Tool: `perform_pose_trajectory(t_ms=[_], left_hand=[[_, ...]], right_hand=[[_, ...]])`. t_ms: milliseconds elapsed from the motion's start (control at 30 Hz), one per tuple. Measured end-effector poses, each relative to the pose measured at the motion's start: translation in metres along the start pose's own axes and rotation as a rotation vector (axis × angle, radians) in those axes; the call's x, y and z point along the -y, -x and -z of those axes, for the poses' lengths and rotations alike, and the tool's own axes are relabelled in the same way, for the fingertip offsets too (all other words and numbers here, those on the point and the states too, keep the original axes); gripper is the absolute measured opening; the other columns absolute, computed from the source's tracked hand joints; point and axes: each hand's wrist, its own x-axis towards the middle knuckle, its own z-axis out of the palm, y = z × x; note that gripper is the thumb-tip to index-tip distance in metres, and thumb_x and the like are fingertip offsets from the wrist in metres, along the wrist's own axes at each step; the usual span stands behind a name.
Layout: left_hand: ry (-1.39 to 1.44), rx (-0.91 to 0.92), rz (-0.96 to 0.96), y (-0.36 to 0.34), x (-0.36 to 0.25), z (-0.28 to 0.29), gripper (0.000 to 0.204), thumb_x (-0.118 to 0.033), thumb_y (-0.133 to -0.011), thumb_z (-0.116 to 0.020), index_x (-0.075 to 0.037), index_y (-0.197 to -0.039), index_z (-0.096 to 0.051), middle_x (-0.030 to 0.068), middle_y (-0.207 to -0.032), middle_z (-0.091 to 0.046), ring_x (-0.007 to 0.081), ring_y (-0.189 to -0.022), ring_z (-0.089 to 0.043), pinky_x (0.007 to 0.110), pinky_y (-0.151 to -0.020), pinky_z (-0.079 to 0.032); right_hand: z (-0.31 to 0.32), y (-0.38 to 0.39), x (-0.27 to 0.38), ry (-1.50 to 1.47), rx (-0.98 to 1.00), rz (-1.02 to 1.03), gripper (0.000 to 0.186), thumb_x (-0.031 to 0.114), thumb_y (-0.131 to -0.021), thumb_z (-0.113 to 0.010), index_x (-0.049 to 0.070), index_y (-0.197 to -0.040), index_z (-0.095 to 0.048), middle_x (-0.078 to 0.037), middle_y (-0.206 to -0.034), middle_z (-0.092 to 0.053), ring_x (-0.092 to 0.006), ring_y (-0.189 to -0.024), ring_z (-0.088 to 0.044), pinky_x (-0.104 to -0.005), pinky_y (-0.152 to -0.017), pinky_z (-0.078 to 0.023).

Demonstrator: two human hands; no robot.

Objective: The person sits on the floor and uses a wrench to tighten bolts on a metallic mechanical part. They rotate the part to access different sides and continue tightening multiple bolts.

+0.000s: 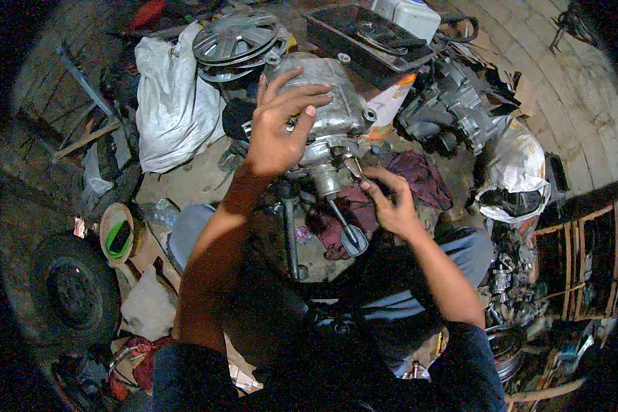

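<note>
A grey cast-metal gearbox housing (326, 86) stands in front of me, with a narrower round neck (325, 180) toward me. From that neck sticks out a thin rod, ending in a flat, rounded blue-grey tip (353, 240). My left hand (281, 123) is over the housing's left side, fingers stretched apart; whether the fingertips touch the metal is hard to tell. Beside the neck, my right hand (393, 204) pinches the near end of a small, shiny metal piece (353, 167) whose far end lies against the housing. Its exact kind is unclear.
A dark bar (291, 237) and a maroon cloth (419, 180) lie near the gearbox. Beyond are wheel covers (237, 38), a white sack (175, 103), a black tray (336, 34) and another gear casing (446, 103). A tyre (75, 292) is at left; metal parts (505, 275) clutter the right.
</note>
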Motion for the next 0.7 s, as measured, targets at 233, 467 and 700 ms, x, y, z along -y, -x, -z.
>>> perform_pose_trajectory(t_ms=[233, 467, 700], left_hand=[[0.004, 0.009, 0.001, 0.001, -0.001, 0.002, 0.024, -0.014, -0.094, -0.056, -0.012, -0.106, -0.077, 0.0032, -0.121, -0.071, 0.0323, -0.135, -0.048, 0.06, -0.118, -0.011], [-0.007, -0.006, 0.003, -0.001, 0.0, -0.001, 0.023, -0.014, -0.093, -0.058, -0.013, -0.105, -0.077, 0.0029, -0.121, -0.071, 0.032, -0.135, -0.047, 0.059, -0.119, -0.01], [-0.058, -0.055, 0.006, -0.001, -0.006, -0.01, 0.022, -0.014, -0.093, -0.058, -0.013, -0.104, -0.077, 0.0024, -0.119, -0.072, 0.032, -0.134, -0.048, 0.06, -0.118, -0.011]], right_hand=[[-0.011, -0.016, -0.005, 0.005, 0.02, 0.164, 0.012, 0.003, -0.087, -0.067, -0.004, -0.097, -0.069, -0.016, -0.094, -0.072, -0.0276, -0.088, -0.069, -0.0348, -0.082, -0.052], [0.008, -0.024, -0.018, 0.219, 0.044, 0.217, 0.012, 0.007, -0.085, -0.071, -0.001, -0.095, -0.072, -0.017, -0.094, -0.072, -0.0308, -0.085, -0.07, -0.0369, -0.077, -0.053], [0.083, -0.069, 0.069, 1.059, 0.278, 0.354, 0.022, 0.01, -0.081, -0.064, 0.007, -0.1, -0.074, -0.015, -0.092, -0.068, -0.0328, -0.092, -0.066, -0.0404, -0.081, -0.052]])
